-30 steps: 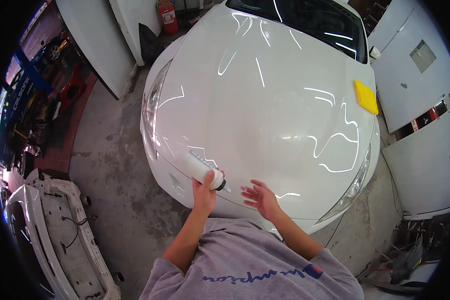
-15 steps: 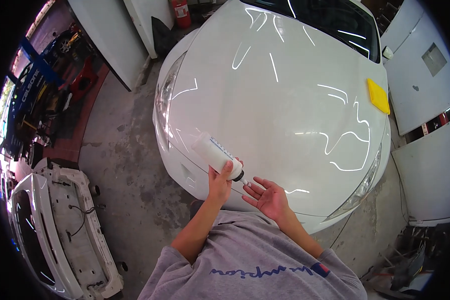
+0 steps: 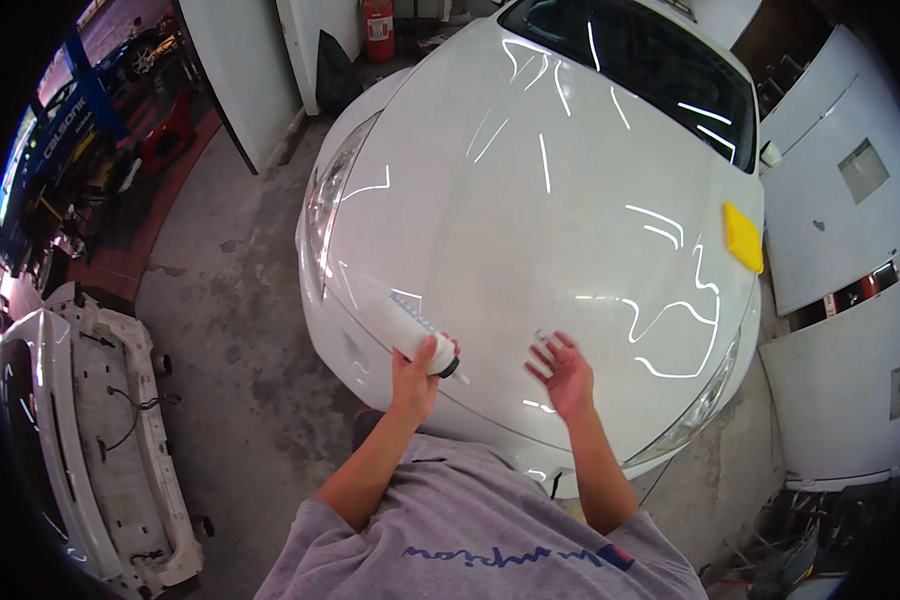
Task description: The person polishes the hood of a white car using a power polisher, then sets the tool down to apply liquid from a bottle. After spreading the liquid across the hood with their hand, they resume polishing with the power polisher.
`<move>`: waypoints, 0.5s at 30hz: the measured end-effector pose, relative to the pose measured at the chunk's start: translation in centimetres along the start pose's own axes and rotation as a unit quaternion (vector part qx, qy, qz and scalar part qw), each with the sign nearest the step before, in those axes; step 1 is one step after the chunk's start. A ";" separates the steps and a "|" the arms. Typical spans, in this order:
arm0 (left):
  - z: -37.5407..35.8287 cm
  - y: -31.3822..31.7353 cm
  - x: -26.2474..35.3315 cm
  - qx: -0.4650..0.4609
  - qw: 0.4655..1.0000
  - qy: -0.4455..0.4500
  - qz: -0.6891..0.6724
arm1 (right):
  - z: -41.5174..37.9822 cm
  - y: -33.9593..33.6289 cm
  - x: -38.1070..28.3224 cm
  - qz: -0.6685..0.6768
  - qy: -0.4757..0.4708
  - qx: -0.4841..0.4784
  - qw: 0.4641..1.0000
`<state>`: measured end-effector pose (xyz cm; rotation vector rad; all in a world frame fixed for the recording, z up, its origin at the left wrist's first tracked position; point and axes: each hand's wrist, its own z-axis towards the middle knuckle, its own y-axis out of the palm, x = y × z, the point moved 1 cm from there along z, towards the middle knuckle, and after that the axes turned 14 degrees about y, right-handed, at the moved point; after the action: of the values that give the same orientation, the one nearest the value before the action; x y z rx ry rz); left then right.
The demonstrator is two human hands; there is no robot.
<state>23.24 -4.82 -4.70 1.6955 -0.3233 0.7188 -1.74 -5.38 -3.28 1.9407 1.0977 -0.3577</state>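
My left hand (image 3: 417,375) is wrapped round a white squeeze bottle (image 3: 406,331) with blue print. The bottle tilts so that its black cap and pale nozzle (image 3: 457,373) point down to the right. My right hand (image 3: 562,374) is over the front of the white car hood (image 3: 490,250), palm up with its fingers spread. A small whitish dab (image 3: 541,336) shows at its fingertips, slightly blurred. The glossy hood reflects several bright light streaks.
A yellow cloth (image 3: 742,238) lies on the hood's right edge. On the floor to the left stands a detached white car body panel (image 3: 120,440). A red fire extinguisher (image 3: 378,30) is at the back by the wall. White panels (image 3: 830,390) lean on the right.
My hands have moved apart: the left with the bottle went left, the right went right and up, away from the nozzle. The view has shifted slightly.
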 end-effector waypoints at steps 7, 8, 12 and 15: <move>-0.7 -0.9 0.0 0.044 0.999 -0.012 0.007 | 9.1 -6.7 -12.6 -0.503 -0.182 0.257 0.805; -0.8 -0.9 0.1 0.046 0.999 -0.008 0.002 | 10.1 -7.4 -13.7 -0.508 -0.185 0.254 0.802; -0.7 -1.1 0.4 0.056 0.998 0.006 0.004 | 13.3 -7.1 -16.8 -0.718 -0.247 0.281 0.588; -0.4 -0.8 0.7 0.077 0.997 0.021 0.004 | 14.2 -6.9 -17.3 -0.786 -0.206 0.300 0.499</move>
<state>24.13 -4.16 -4.89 1.8236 -0.2505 0.8001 -15.09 -24.56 -5.05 0.4566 2.2573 -2.2586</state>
